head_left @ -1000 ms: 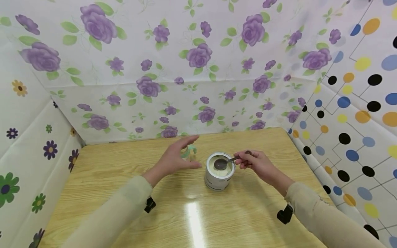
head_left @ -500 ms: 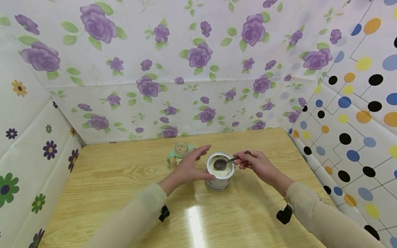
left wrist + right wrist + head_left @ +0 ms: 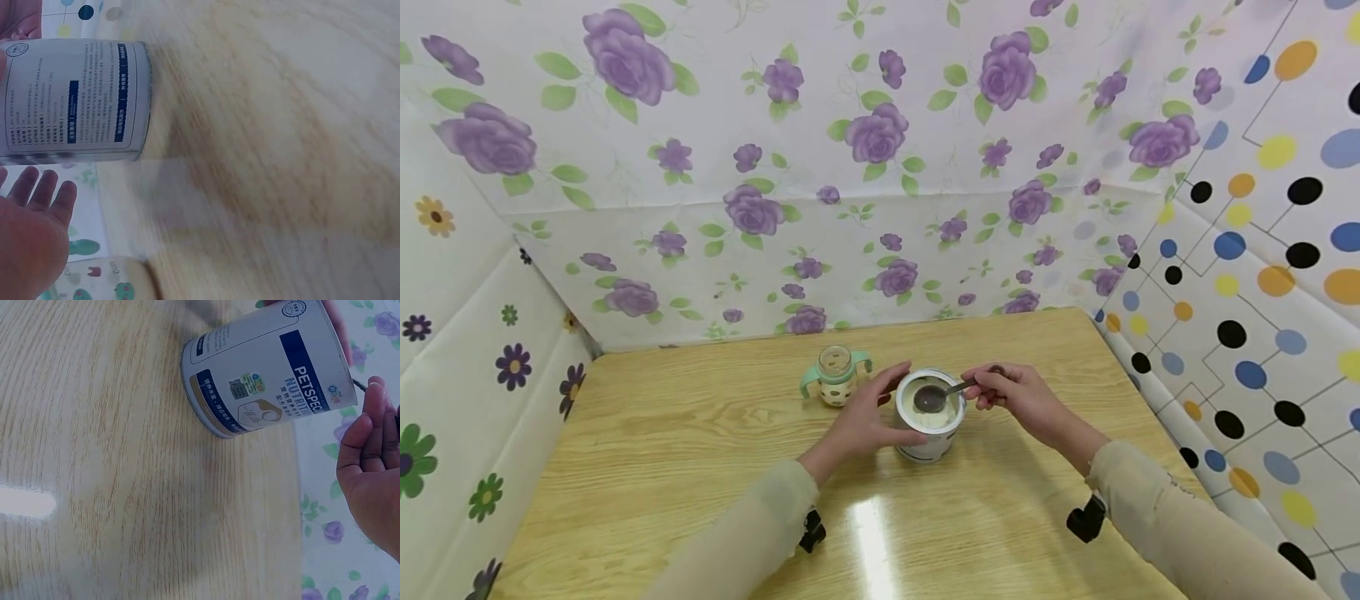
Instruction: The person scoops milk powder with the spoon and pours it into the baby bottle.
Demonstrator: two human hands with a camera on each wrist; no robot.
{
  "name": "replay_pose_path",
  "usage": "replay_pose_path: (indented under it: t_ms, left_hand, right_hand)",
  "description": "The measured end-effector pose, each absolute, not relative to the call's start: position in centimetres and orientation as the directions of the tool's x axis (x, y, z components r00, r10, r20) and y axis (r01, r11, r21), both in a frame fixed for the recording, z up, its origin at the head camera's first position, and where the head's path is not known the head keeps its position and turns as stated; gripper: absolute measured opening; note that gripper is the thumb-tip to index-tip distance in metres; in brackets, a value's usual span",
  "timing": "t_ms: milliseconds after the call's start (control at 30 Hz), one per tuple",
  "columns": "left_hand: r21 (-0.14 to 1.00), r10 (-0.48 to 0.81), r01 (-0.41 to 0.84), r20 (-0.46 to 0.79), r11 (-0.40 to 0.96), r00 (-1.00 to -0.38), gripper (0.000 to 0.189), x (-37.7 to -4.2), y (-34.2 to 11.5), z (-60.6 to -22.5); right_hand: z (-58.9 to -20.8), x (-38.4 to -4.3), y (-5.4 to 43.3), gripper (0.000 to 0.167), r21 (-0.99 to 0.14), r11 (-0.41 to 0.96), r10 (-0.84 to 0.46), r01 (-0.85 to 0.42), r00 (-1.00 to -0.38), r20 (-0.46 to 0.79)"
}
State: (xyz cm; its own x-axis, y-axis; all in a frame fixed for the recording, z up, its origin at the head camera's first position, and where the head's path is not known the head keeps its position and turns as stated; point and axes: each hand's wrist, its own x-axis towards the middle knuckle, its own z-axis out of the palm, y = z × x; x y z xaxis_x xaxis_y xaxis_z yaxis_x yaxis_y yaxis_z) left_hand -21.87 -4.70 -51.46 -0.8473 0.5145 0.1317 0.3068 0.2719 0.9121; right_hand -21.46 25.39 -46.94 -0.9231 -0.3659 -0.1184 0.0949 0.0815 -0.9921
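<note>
Milk-powder tin: the printed tin (image 3: 250, 381) stands upright on the table (image 3: 1000, 517), between the two hands and well apart from the table's edges; pale powder (image 3: 933, 420) shows inside its open mouth.
Left hand: the left hand (image 3: 867, 423) is spread wide beside the tin, thumb at the near side and fingers at the far left; firm contact I cannot tell.
Right hand: the right hand (image 3: 1021, 398) pinches the handle of a metal ladle (image 3: 931, 398), whose round bowl sits within the tin's rim; whether it touches the powder I cannot tell.
Baby bottle: the green-handled bottle (image 3: 837, 392) stands upright behind the left hand, near the back edge.
Back edge: it runs along the floral sheet (image 3: 820, 192).
Right edge: it borders the dotted sheet (image 3: 1262, 292).
Room: broad wood stretches from the tin toward the person.
</note>
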Motion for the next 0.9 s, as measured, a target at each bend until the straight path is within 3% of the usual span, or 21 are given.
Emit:
replay_pose_path:
  t_ms: [367, 700, 900]
  left_hand:
    - [0.933, 0.484, 0.254, 0.104, 0.255, -0.869, 0.103, -21.6, -4.0, -52.6]
    - [0.942, 0.476, 0.234, 0.096, 0.240, -0.874, 0.097, -21.5, -4.0, -52.4]
    - [0.944, 0.477, 0.235, 0.099, 0.233, -0.873, 0.096, -21.4, -4.1, -52.4]
  right_hand:
    - [-46.1, -21.6, 25.2, 0.047, -0.987, 0.152, -0.370, 0.045, -0.924, -0.099]
    - [-43.3, -21.8, 24.7, 0.034, -0.916, 0.344, -0.493, -0.207, -0.870, 0.012]
    - [-42.2, -21.6, 24.2, 0.027, -0.778, 0.493, -0.560, -0.390, -0.826, 0.060]
